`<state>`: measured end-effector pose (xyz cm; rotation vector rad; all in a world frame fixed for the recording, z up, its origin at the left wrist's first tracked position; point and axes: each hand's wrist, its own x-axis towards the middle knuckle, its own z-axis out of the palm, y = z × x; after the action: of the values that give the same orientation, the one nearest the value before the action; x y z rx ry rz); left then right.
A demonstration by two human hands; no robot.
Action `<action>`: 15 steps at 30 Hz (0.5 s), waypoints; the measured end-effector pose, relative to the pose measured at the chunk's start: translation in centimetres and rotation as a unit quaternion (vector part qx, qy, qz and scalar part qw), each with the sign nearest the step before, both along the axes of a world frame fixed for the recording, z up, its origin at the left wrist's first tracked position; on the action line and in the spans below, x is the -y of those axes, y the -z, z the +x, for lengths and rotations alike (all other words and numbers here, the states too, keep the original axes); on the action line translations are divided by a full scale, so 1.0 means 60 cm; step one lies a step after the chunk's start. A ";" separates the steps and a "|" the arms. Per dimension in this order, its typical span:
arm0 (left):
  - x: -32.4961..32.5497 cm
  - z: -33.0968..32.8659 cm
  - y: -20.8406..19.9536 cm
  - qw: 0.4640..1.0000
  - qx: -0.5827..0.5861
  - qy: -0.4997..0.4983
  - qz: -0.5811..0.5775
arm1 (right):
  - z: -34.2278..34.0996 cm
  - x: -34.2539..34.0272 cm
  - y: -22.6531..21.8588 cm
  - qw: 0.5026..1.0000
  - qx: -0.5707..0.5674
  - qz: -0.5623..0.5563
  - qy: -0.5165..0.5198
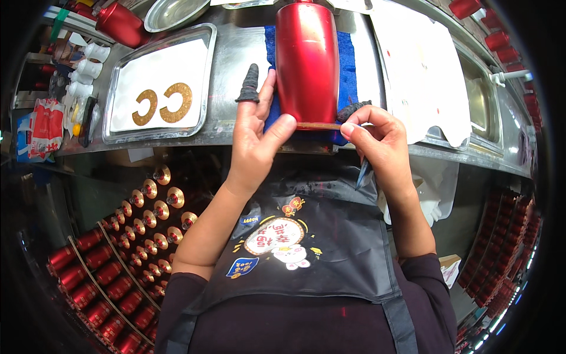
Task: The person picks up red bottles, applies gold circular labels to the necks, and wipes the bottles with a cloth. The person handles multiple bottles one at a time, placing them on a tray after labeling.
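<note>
A glossy red bottle (306, 65) lies on a blue cloth (348, 59), its base toward me. A thin gold strip (318, 125) runs along the base edge. My left hand (253, 133) rests at the bottle's lower left, thumb against the base edge and fingers stretched out; the index finger wears a black finger cover. At the lower right, my right hand (380, 135) pinches by the strip's end with thumb and forefinger. A slim pointed blue-grey tool (364, 172) sticks out below that palm. Another black finger cover (354, 110) shows on this hand.
To the left, a metal tray (209, 76) holds a white sheet with two C-shaped gold pieces (177, 102). A white sheet (424, 71) covers the right side, beside a metal basin (480, 97). A round metal dish (177, 13) stands behind. Racks of red bottles (109, 271) flank me below.
</note>
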<state>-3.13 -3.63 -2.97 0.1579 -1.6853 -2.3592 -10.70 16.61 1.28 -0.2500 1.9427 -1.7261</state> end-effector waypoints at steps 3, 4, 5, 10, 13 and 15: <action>0.004 -0.003 -0.001 0.998 0.013 -0.006 0.061 | 0.002 0.002 -0.004 1.000 0.011 -0.007 0.011; 0.003 -0.002 -0.001 1.000 0.010 0.003 0.019 | 0.003 0.002 -0.006 1.000 0.015 -0.008 0.010; 0.002 -0.003 -0.001 1.000 0.011 0.005 -0.017 | 0.004 0.001 -0.008 1.000 0.022 -0.013 0.004; -0.003 -0.001 0.001 0.994 0.002 0.002 -0.108 | 0.004 -0.005 -0.014 0.999 0.030 -0.018 -0.005; -0.005 -0.001 0.001 0.994 -0.003 -0.001 -0.110 | 0.004 -0.008 -0.013 0.999 0.030 -0.031 -0.002; -0.004 -0.001 0.002 0.994 -0.007 0.001 -0.113 | 0.004 -0.009 -0.010 0.999 0.028 -0.041 0.000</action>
<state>-3.20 -3.37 -3.09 0.0995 -1.9297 -2.1432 -10.44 17.12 1.87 -0.2284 1.8349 -1.7948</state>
